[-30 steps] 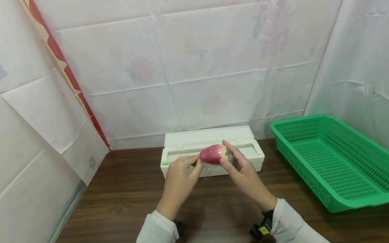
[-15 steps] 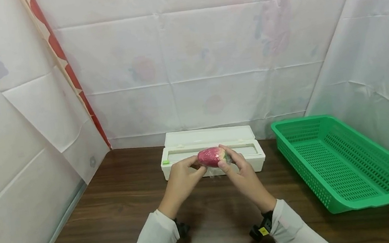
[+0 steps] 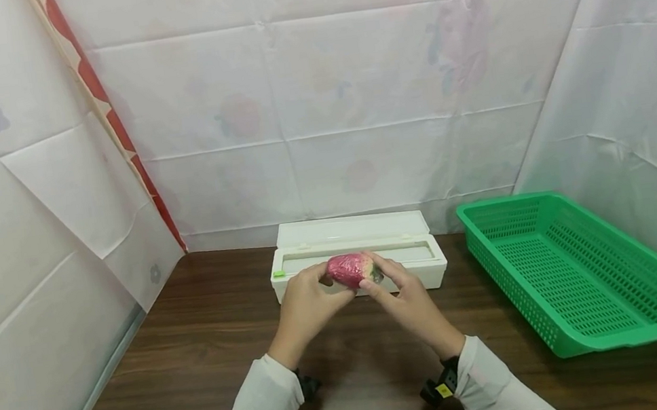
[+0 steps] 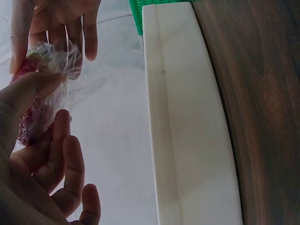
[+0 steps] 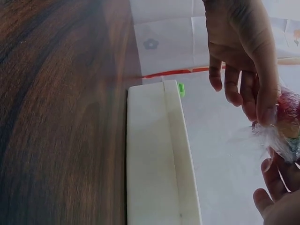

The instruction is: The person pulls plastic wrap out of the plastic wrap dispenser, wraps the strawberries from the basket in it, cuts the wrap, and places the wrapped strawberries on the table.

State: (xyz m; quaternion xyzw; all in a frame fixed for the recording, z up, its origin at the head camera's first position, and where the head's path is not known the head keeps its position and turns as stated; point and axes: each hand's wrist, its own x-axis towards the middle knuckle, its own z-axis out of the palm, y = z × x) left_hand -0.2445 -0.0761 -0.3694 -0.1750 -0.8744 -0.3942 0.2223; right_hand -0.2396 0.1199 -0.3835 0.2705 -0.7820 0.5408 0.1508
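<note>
Both hands hold a red, fruit-shaped thing [image 3: 345, 271] with a pale yellow and green end, wrapped in clear cling film. My left hand [image 3: 309, 306] grips its red end between thumb and fingers. At the yellow-green end, my right hand [image 3: 406, 296] pinches it from the other side. Loose crumpled film [image 4: 70, 58] sticks out beside the fingers in the left wrist view. Raised in front of the hands, the wrapped thing overlaps a white cling film dispenser [image 3: 429, 273], whose lid [image 3: 352, 229] stands up at the back.
A green slider [image 3: 279, 274] sits at the dispenser's left end. To the right is a green perforated plastic basket [image 3: 622, 338] on the dark wooden table [image 3: 199, 357]. Pale printed sheets [image 3: 313, 84] hang behind and at both sides.
The wrapped thing has shifted slightly left and down in the hands. My right fingers have moved left with it, and the left hand has come further around the red end.
</note>
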